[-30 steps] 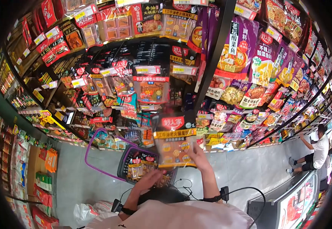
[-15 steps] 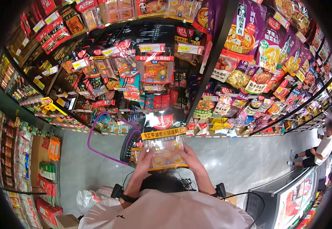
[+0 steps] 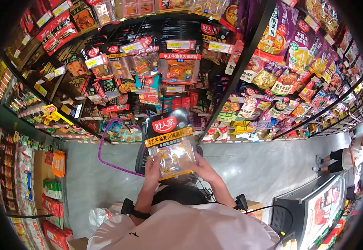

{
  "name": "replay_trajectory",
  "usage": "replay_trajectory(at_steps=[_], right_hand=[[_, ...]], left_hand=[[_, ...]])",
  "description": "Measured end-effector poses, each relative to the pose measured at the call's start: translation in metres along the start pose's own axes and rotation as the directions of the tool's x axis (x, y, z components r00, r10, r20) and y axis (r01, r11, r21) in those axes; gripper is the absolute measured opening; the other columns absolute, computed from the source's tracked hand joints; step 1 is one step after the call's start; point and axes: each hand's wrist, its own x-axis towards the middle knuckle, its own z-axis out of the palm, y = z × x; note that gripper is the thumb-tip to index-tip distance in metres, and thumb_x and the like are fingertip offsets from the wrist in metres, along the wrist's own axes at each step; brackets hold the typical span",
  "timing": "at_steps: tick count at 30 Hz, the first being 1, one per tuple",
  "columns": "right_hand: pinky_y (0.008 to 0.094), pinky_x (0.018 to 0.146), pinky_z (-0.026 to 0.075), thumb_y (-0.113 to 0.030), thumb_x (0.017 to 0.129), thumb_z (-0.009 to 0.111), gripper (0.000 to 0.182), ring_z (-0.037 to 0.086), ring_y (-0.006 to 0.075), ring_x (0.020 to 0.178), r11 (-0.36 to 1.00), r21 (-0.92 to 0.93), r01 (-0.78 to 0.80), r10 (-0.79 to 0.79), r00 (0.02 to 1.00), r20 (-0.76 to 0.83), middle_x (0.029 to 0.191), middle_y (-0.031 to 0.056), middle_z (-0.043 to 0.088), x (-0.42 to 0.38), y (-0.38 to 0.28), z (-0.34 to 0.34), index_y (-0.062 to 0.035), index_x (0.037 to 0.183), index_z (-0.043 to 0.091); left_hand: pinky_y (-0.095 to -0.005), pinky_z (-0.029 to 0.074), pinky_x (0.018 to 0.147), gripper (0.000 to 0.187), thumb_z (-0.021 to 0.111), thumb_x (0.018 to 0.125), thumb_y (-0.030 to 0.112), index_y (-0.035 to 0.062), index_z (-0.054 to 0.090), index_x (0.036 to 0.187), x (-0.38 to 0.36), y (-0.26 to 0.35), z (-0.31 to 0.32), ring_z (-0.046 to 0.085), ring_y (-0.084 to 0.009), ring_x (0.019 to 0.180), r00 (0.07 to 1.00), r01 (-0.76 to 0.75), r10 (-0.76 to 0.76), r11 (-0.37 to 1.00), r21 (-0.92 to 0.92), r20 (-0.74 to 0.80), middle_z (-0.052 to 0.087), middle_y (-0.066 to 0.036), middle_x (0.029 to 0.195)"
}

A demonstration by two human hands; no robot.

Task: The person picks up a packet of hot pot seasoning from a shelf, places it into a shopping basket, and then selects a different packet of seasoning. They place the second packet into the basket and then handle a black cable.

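Note:
A hotpot seasoning packet (image 3: 171, 143) with a black top, red logo, yellow band and clear lower part is held in front of my chest, tilted a little. My left hand (image 3: 151, 170) grips its lower left edge, and my right hand (image 3: 203, 168) has the lower right edge. Behind and below it, mostly covered, is a dark shopping basket (image 3: 141, 156) with a purple handle (image 3: 101, 149). Similar packets (image 3: 180, 66) hang on the rack ahead.
A black upright post (image 3: 239, 68) divides the rack from shelves of purple seasoning bags (image 3: 275, 31). At right stand a display freezer (image 3: 319, 212) and another person (image 3: 352, 156). Packaged goods line the left shelf (image 3: 43, 179). A plastic bag (image 3: 100, 216) lies on the grey floor (image 3: 248, 166).
The packet has tilted, its top turning left and its lower edge rising slightly, with both hands still on it. More of the basket shows at right. The view has shifted a little.

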Motion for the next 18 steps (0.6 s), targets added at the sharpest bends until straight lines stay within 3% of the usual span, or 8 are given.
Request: replay_trajectory(at_steps=[3,6,9,12,16,17,18], right_hand=[[0.0350,0.100,0.044,-0.017,0.097,0.059,0.058,0.053,0.0188,0.117,0.995,-0.062,0.082,-0.082,0.997,-0.006,0.130,0.0137,0.056,0.001,-0.003,0.012,0.0024,0.146,0.035],[0.0341,0.104,0.040,-0.017,0.099,0.055,0.053,0.050,0.0179,0.121,0.990,-0.106,0.094,-0.100,0.993,-0.057,0.133,0.0127,0.054,0.000,-0.003,0.023,0.0033,0.145,0.036],[0.0307,0.105,0.040,-0.015,0.101,0.051,0.048,0.049,0.0154,0.121,0.990,-0.132,0.042,-0.059,0.990,-0.128,0.134,0.0104,0.054,0.003,0.022,0.020,0.0035,0.143,0.038],[0.0308,0.105,0.040,-0.015,0.101,0.051,0.047,0.050,0.0158,0.121,0.998,-0.060,-0.024,0.013,0.985,-0.173,0.134,0.0103,0.054,0.003,0.034,0.027,0.0043,0.143,0.038],[0.0316,0.104,0.041,-0.013,0.100,0.052,0.046,0.051,0.0169,0.120,0.995,0.052,-0.080,0.087,0.985,-0.149,0.133,0.0104,0.055,0.006,0.045,0.039,0.0041,0.141,0.040],[0.0318,0.104,0.041,-0.013,0.099,0.053,0.046,0.052,0.0171,0.119,0.993,0.064,-0.095,0.102,0.987,-0.124,0.133,0.0105,0.055,0.007,0.051,0.040,0.0039,0.140,0.040],[0.0320,0.104,0.041,-0.012,0.099,0.053,0.046,0.052,0.0172,0.119,0.996,0.057,-0.069,0.076,0.987,-0.142,0.132,0.0105,0.055,0.008,0.053,0.045,0.0037,0.140,0.040]], left_hand=[[-0.0305,0.053,0.087,0.036,0.052,0.103,0.028,0.0035,0.049,0.129,0.008,0.008,-0.009,0.063,-0.0133,0.104,0.999,0.032,-0.032,0.998,0.056,0.009,0.063,-0.006,0.117],[-0.0248,0.052,0.077,0.036,0.054,0.102,0.029,0.0047,0.054,0.129,0.012,0.015,-0.008,0.062,-0.0074,0.089,0.999,-0.023,0.020,0.994,0.107,0.031,0.064,-0.001,0.104],[-0.0220,0.049,0.075,0.036,0.055,0.102,0.028,0.0049,0.054,0.130,0.028,0.010,-0.039,0.058,-0.0046,0.084,0.995,0.044,-0.075,0.931,0.362,0.072,0.063,0.001,0.101],[-0.0209,0.047,0.072,0.036,0.055,0.102,0.028,0.0056,0.055,0.130,0.031,0.017,-0.036,0.055,-0.0032,0.082,0.992,0.036,-0.064,0.970,0.239,0.111,0.063,0.002,0.101],[-0.0218,0.045,0.070,0.034,0.051,0.103,0.031,0.0059,0.057,0.125,0.039,0.027,-0.056,0.053,-0.0031,0.085,0.977,0.123,-0.182,0.911,0.393,0.114,0.062,0.002,0.098],[-0.0221,0.043,0.068,0.034,0.048,0.104,0.032,0.0042,0.060,0.120,0.046,0.016,-0.056,0.052,-0.0044,0.080,0.993,0.110,-0.115,0.948,0.298,-0.001,0.058,0.003,0.087],[-0.0226,0.043,0.070,0.034,0.048,0.104,0.032,0.0035,0.061,0.119,0.047,0.018,-0.062,0.052,-0.0051,0.081,0.994,0.090,-0.103,0.929,0.359,0.018,0.058,0.003,0.087]])
